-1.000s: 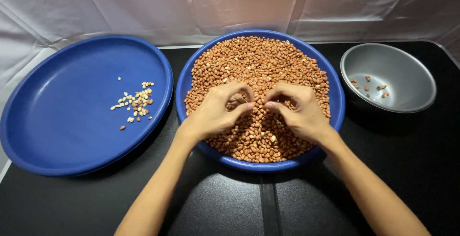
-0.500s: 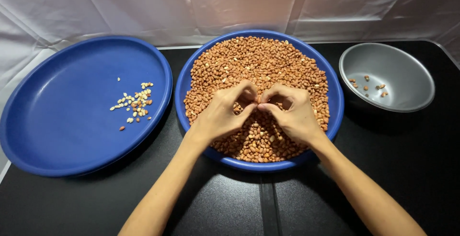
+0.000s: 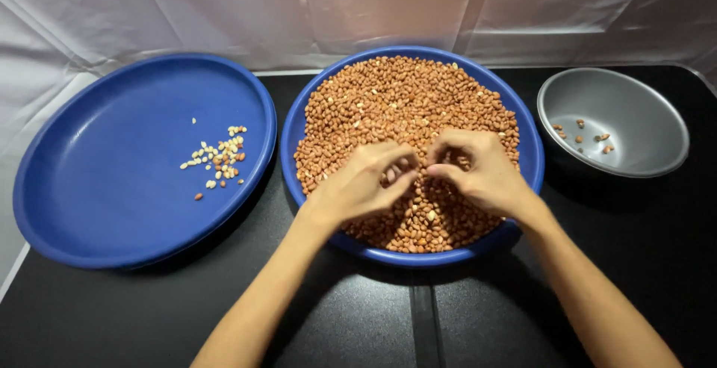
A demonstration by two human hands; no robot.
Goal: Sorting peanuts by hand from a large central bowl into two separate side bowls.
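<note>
Both hands, left (image 3: 362, 181) and right (image 3: 482, 174), curled and pinching among peanuts (image 3: 396, 107) in the middle blue tray (image 3: 299, 133); a loose pinch could flick nuts over the rim onto the table (image 3: 358, 316).

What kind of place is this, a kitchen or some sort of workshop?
Probably a makeshift sorting station, not a kitchen: a black table backed by white sheeting, with a blue tray of peanuts between an emptier blue tray and a grey bowl.

Bare forearms, no sleeves, unadorned hands (image 3: 358, 185)
</note>
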